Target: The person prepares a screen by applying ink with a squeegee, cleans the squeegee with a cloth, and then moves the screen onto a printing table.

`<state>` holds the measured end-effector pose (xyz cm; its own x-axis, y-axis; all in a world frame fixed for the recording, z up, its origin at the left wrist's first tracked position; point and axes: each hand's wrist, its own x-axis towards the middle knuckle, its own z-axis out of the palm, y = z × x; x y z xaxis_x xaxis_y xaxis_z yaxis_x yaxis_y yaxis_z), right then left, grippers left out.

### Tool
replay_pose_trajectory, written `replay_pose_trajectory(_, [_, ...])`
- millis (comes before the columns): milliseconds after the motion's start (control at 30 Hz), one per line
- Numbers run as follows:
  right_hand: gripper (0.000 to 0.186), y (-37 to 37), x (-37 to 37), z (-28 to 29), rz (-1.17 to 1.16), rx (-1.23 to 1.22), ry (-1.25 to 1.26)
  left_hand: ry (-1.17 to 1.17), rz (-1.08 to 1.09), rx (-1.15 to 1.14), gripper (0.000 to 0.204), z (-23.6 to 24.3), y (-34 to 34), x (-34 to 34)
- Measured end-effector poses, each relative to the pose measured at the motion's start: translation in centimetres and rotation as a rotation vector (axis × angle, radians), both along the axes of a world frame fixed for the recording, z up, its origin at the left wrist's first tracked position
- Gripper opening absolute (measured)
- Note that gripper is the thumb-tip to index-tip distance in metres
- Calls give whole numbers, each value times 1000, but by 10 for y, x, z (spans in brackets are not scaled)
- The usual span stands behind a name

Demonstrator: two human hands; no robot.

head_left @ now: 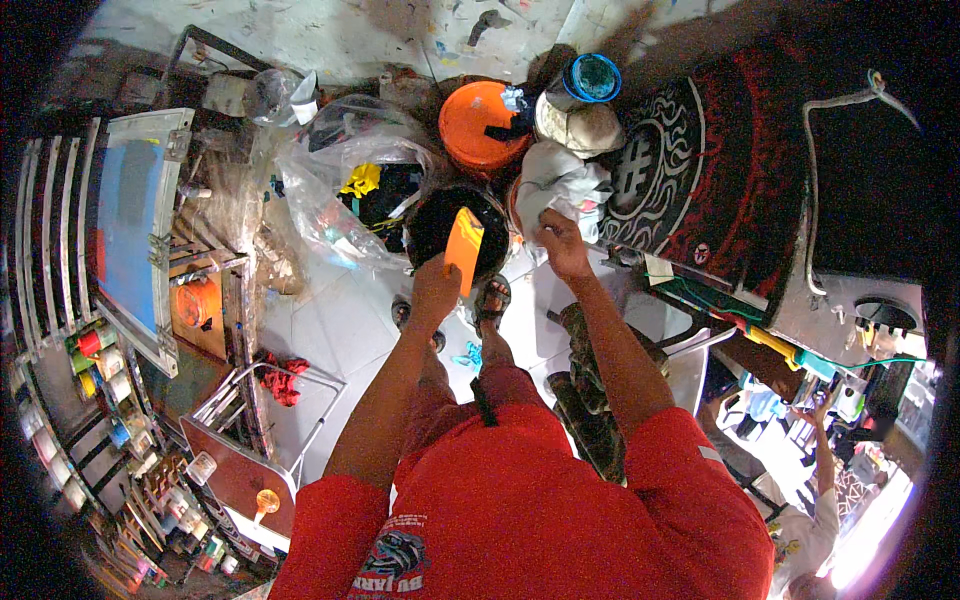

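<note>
The person's left hand [438,290] is closed around the lower part of a flat, oblong orange blade [464,250] with a dark-smudged far end, which lies over the mouth of a round black bucket [428,222]. The right hand [565,245] has its fingers curled at the near edge of a crumpled pale-grey cloth [560,180]; from here I cannot tell whether they pinch it or only touch it. The two hands are apart, the black bucket's right side between them.

Just beyond the bucket stands a round orange plastic pail [472,125], a dark rag [512,122] on its top. To its right is a tub with a bright blue rim [592,78]. Left of the black bucket sprawls a clear plastic bag [310,180], with a crumpled yellow piece [362,180] inside.

Farther right spreads a black panel printed in red and white [690,160]. A crumpled red cloth [284,380] lies on the pale tiled floor [320,325] at left, and another person [805,535] is at the lower right.
</note>
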<state>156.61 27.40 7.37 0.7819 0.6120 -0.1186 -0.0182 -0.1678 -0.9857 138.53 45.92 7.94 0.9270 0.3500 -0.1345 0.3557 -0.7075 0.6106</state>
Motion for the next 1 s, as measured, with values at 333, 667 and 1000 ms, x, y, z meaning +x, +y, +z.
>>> replay_pose_trajectory(333, [13,39,0,45,223,-88,-584,-128,-10,-423,24,58,-26,59])
replay_pose_trajectory(667, [42,53,-2,29,104,-197,-498,-52,1,-424,33,79,-15,62])
replay_pose_trajectory(1000, [51,46,36,58,151,-313,-166,-82,160,-522,34,92,-7,65])
